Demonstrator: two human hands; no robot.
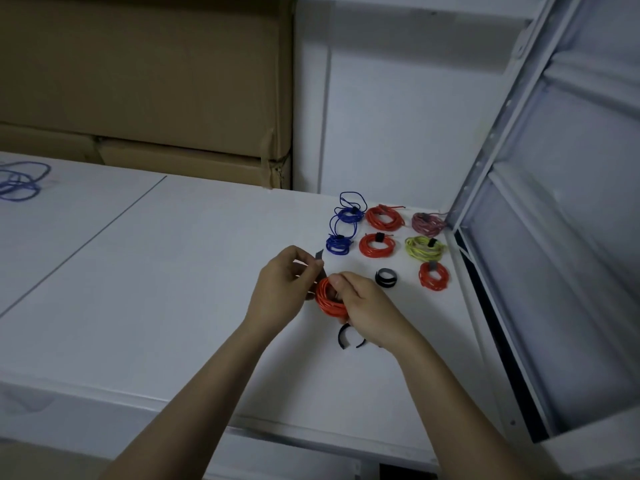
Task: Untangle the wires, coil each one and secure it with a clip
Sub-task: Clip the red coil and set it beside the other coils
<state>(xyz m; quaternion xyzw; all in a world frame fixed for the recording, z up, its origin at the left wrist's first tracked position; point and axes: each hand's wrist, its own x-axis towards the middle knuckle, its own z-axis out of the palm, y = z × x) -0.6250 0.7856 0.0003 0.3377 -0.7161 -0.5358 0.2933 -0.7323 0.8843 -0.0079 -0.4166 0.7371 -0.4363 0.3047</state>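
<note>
An orange-red wire coil [327,299] is held just above the white table [156,271]. My right hand [367,310] grips the coil from the right, thumb on its top. My left hand [284,282] pinches a dark strap [320,259] that runs from my fingertips down to the coil. Several clipped coils lie beyond: two blue [348,216] [337,244], three red [384,216] [376,244] [433,276], one pink [427,224], one yellow-green [425,248].
A loose black strap loop [385,277] lies right of my hands, and another black strap [343,336] lies under my right wrist. Loose blue wire [20,181] sits at the table's far left. Cardboard boxes [145,81] stand behind; a white metal frame [491,188] borders the right.
</note>
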